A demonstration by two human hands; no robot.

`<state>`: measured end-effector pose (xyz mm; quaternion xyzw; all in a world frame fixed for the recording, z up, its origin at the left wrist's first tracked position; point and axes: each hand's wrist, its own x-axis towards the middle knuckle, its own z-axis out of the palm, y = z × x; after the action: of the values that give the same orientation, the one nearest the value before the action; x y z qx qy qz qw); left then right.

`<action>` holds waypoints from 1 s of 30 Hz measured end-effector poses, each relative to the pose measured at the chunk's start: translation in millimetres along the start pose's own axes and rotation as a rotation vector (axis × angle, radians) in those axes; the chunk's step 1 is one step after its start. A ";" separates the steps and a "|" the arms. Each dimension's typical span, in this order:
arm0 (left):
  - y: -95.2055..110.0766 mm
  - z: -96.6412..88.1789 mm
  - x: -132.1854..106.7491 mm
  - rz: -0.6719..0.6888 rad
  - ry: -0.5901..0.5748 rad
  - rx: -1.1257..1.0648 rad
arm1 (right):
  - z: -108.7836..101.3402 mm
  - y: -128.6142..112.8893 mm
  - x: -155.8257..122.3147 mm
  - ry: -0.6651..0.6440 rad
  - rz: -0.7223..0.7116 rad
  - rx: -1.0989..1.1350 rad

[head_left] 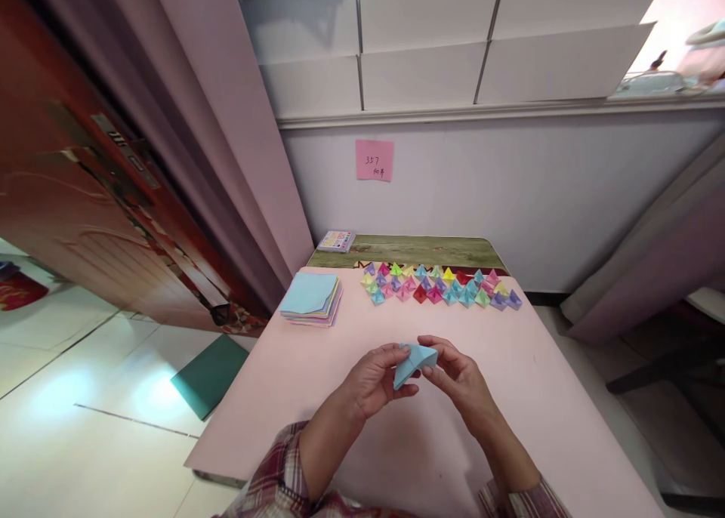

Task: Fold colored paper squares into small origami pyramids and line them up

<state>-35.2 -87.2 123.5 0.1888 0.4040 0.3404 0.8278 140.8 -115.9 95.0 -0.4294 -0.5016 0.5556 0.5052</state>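
A light blue piece of folded origami paper (412,362) is held up between both hands over the pink table cover. My left hand (377,378) pinches its left side, thumb on top and fingers underneath. On the opposite side, my right hand (456,374) grips the right corner between thumb and fingers. Beyond the hands, rows of small folded paper shapes (434,294) in many colours stand close together. To the left lies a stack of coloured square paper (309,294) with a light blue sheet on top.
The pink-covered table (317,382) stands against the wall. A small packet (336,241) lies at its far left corner on a green wood-patterned strip (419,250). On the wall is a pink note (374,161). A green mat (211,374) lies on the floor at left.
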 end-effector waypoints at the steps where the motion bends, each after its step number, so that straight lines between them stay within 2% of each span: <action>1: 0.7 -0.3 -0.6 -0.026 -0.001 0.016 | -0.8 0.4 0.4 -0.001 -0.001 -0.003; 4: 2.1 -1.8 -1.4 -0.079 0.011 0.036 | -2.1 -0.1 1.0 0.005 -0.009 0.003; 14: 1.6 -3.8 -0.4 -0.132 0.024 0.002 | 2.3 -2.4 -0.5 0.009 -0.020 0.057; 22: 2.2 -2.1 -0.6 -0.172 0.026 -0.011 | 5.1 1.7 -0.8 0.097 -0.109 0.061; 24: 1.0 -1.4 -0.5 -0.125 0.054 -0.008 | 4.6 2.6 -1.5 0.159 -0.110 0.109; 27: -3.1 0.8 -0.1 0.086 0.120 0.062 | 2.6 3.6 -2.5 0.284 -0.051 0.119; 28: -4.7 1.8 -0.1 0.177 0.142 0.106 | 2.0 3.9 -2.8 0.293 0.000 0.101; 30: -7.6 3.8 -0.5 0.346 0.169 0.208 | 2.1 3.7 -3.2 0.230 0.139 0.051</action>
<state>-29.2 -93.0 121.6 0.3106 0.4664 0.4486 0.6962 138.6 -119.3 91.5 -0.5108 -0.3952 0.5490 0.5304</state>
